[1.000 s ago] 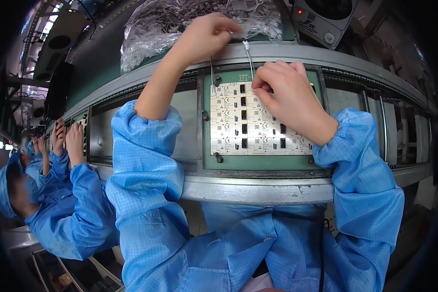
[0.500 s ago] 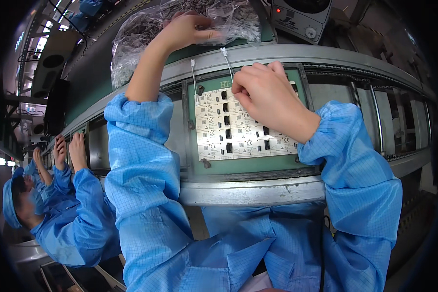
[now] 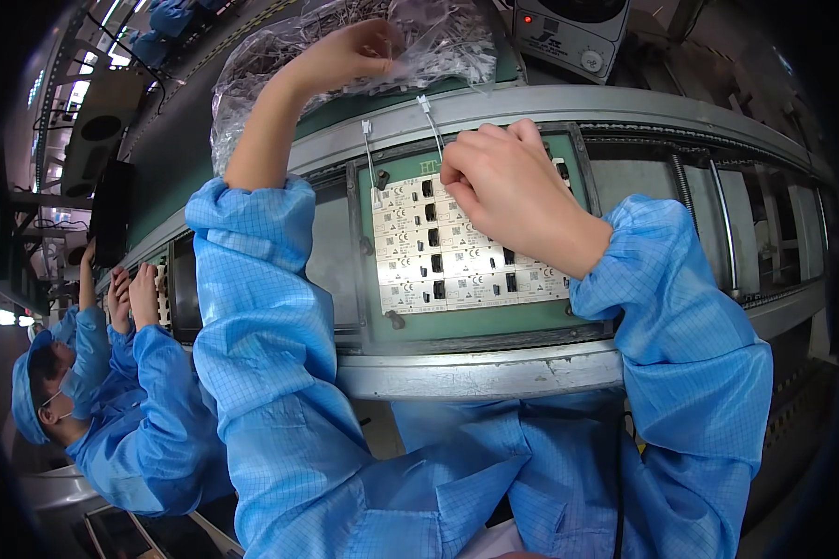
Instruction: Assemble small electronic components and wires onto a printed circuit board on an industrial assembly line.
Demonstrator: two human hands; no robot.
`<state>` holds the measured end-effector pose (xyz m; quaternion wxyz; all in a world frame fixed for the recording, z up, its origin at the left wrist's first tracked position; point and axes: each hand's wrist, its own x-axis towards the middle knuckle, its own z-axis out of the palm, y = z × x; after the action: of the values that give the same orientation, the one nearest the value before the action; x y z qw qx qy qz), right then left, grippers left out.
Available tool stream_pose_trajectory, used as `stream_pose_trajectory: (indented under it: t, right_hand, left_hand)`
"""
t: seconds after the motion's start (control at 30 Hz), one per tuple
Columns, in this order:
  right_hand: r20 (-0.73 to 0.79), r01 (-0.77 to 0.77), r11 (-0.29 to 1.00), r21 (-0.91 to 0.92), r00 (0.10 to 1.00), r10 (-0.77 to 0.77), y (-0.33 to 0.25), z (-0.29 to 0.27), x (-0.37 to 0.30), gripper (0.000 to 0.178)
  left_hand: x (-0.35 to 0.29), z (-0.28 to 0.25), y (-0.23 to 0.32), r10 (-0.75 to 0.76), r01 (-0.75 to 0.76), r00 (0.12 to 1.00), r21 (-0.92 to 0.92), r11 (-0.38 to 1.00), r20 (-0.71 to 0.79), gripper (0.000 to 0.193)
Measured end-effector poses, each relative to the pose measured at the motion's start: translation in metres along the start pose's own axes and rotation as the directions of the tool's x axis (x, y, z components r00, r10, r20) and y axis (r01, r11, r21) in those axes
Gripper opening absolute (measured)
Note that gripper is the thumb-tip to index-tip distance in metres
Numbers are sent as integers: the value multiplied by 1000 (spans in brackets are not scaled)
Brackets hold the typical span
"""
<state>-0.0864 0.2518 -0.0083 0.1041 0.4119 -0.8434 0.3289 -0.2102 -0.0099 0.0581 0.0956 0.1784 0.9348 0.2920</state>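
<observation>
Compared with a second ago, the left hand (image 3: 354, 56) has shifted from the near edge of the open clear plastic bag (image 3: 252, 84) to farther over the heap of wire leads in it, and the white connector on the left lead (image 3: 369, 149), which the hand then covered, now shows. The right hand (image 3: 505, 177) stays over the upper middle of the white circuit boards (image 3: 410, 244), its pose much the same. The whole scene sits a little farther left in the head view.

In that view the left forearm rises from its blue gathered cuff (image 3: 298, 191) and slants up and right across the far metal rail (image 3: 550, 104). The wrist is bent to the right; the thumb stands apart from the half-curled, blurred fingers, and whether they have hold of anything I cannot tell. The right forearm comes in from the lower right, back of the hand up, fingers folded and thumb drawn in close; what lies between the tips is hidden.

Beneath the right hand, the boards lie in rows on a green fixture plate (image 3: 485, 321). The left lead runs from their upper left corner to the far rail; the right lead (image 3: 432, 121) runs from beside the right hand's fingers to that rail.
</observation>
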Motion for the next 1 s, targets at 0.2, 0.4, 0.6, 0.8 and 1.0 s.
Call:
stream_pose_trajectory:
  t: [0.2,0.4,0.6,0.8,1.0]
  right_hand:
    - [-16,25,999,-21,1000,-26,0,2,1,5]
    - [-9,19,999,-36,1000,-19,1,4,-1,5]
    - [-6,25,997,-69,1000,-25,0,1,0,5]
    - [-11,39,997,-66,999,-40,-1,2,1,5]
    - [-4,39,996,-81,999,-39,2,3,-1,5]
  left_hand:
    - [3,8,15,7,-73,991,486,871,135,65]
    - [-5,8,40,-205,78,955,491,868,212,53]
    - [-1,13,15,-103,-40,985,758,651,140,49]
    - [-16,-1,10,301,-125,954,879,461,-21,33]
    - [-24,-36,29,214,-83,977,941,328,11,28]
